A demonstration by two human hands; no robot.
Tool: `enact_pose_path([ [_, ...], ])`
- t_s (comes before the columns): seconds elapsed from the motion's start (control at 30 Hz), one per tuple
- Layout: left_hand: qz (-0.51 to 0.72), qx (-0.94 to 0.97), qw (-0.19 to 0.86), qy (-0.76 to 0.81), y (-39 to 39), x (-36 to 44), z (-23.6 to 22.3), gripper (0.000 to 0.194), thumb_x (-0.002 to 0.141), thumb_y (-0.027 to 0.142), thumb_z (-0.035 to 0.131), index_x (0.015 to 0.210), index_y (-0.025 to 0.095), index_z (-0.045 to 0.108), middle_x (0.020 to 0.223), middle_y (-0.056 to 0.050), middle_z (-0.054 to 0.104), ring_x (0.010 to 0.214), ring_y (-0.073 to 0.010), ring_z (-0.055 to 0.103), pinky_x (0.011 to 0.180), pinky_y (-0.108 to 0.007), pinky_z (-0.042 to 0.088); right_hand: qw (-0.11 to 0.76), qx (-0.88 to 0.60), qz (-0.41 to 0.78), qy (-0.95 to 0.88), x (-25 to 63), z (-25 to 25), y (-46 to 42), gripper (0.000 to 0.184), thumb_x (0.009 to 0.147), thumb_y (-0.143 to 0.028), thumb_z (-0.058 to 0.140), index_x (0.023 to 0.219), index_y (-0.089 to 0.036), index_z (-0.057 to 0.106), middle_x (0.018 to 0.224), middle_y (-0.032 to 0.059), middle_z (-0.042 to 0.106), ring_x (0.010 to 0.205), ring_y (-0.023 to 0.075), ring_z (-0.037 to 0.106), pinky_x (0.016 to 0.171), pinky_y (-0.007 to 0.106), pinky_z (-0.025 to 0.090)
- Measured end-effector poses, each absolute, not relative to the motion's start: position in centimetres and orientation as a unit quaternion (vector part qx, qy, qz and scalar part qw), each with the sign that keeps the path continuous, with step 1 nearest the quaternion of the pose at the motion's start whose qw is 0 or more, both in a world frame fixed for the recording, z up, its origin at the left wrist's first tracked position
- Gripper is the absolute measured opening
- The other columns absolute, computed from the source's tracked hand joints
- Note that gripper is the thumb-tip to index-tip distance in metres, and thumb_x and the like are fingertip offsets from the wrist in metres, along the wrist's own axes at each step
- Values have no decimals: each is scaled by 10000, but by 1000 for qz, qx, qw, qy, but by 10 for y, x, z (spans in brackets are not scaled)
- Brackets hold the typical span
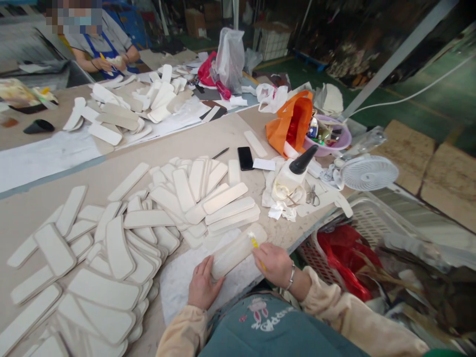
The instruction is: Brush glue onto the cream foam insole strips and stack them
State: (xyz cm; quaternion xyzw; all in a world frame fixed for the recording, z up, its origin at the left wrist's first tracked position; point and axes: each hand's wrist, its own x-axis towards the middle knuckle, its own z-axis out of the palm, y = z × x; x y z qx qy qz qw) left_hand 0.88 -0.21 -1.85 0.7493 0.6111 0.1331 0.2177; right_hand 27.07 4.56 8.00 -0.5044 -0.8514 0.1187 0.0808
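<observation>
A long pale strip (238, 252) with rounded ends lies at a slant on a white sheet (174, 285) in front of me. My left hand (204, 283) rests at its left end, fingers flat and thumb apart, touching its edge. Closed around a slim yellow brush (255, 243), my right hand (274, 264) is over the strip's right end. The brush tip meets the strip near some whitish stuff. Stacks of similar pale pieces (223, 198) stand just beyond, and a large spread of them (119, 248) covers the table to the left.
A white bottle (288, 181) with a black nozzle stands at right, near scissors (313, 197) and a phone (245, 158). Farther back are an orange bag (290, 121) and a white fan (369, 172). A basket (364, 208) sits beside the table. A co-worker (107, 44) works opposite.
</observation>
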Motion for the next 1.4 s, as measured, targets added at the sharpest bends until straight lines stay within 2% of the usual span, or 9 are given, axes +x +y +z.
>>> enact_pose_path([
  [0.1, 134, 753, 218, 607, -3, 8, -20, 612, 743, 398, 548, 1290, 190, 368, 1227, -103, 497, 1085, -264, 469, 928, -434, 408, 52, -543, 98, -832, 280, 69, 55, 169, 844, -171, 434, 747, -164, 573, 711, 66, 542, 703, 174, 494, 618, 271, 352],
  [0.23, 128, 758, 217, 601, -2, 7, -22, 614, 746, 410, 545, 1286, 178, 366, 1227, -104, 494, 1080, -262, 468, 925, -427, 410, 31, -478, 120, -870, 258, 61, 47, 115, 799, -155, 492, 720, -155, 575, 711, 69, 557, 686, 178, 498, 581, 271, 357],
  [0.37, 130, 757, 218, 602, -3, 7, -21, 618, 745, 401, 550, 1288, 176, 360, 1233, -106, 493, 1092, -257, 464, 928, -420, 410, 140, -399, 239, -874, 233, 69, 31, 168, 850, -240, 460, 813, -179, 612, 719, 45, 578, 691, 156, 524, 601, 257, 393],
  [0.57, 134, 744, 229, 613, -5, 7, -19, 614, 735, 393, 561, 1282, 187, 372, 1239, -102, 496, 1103, -260, 461, 932, -431, 407, 283, -497, 347, -743, 261, 59, 47, 205, 878, -273, 452, 854, -190, 637, 742, 40, 632, 710, 143, 584, 661, 258, 457],
  [0.73, 142, 748, 228, 607, -5, 7, -18, 600, 738, 410, 557, 1265, 174, 395, 1221, -111, 504, 1093, -259, 466, 941, -434, 401, 259, -584, 224, -736, 306, 50, 71, 235, 879, -298, 434, 866, -194, 644, 796, 72, 647, 755, 185, 591, 694, 305, 458],
  [0.93, 144, 744, 225, 613, -5, 6, -19, 621, 724, 412, 571, 1270, 181, 390, 1223, -113, 501, 1095, -264, 468, 937, -438, 406, 141, -563, 140, -802, 274, 62, 53, 242, 873, -236, 419, 819, -179, 648, 694, 66, 584, 683, 161, 547, 627, 252, 407],
  [1.03, 145, 747, 224, 609, -5, 7, -17, 633, 713, 412, 583, 1268, 177, 392, 1215, -113, 509, 1099, -259, 469, 939, -427, 409, 137, -492, 209, -834, 244, 67, 34, 235, 875, -231, 417, 830, -182, 643, 707, 62, 586, 697, 162, 544, 640, 255, 406],
  [1.23, 150, 745, 215, 613, -6, 9, -14, 670, 688, 424, 606, 1269, 174, 386, 1209, -121, 515, 1097, -262, 479, 922, -428, 422, 255, -428, 419, -759, 219, 59, 26, 230, 891, -271, 427, 896, -194, 643, 759, 39, 645, 736, 140, 579, 677, 241, 445],
  [1.4, 142, 743, 217, 617, -7, 10, -14, 649, 702, 396, 595, 1273, 177, 379, 1226, -112, 503, 1106, -259, 466, 940, -423, 409, 260, -471, 422, -730, 228, 50, 36, 233, 868, -301, 466, 823, -193, 667, 733, 37, 654, 709, 146, 593, 664, 251, 456],
])
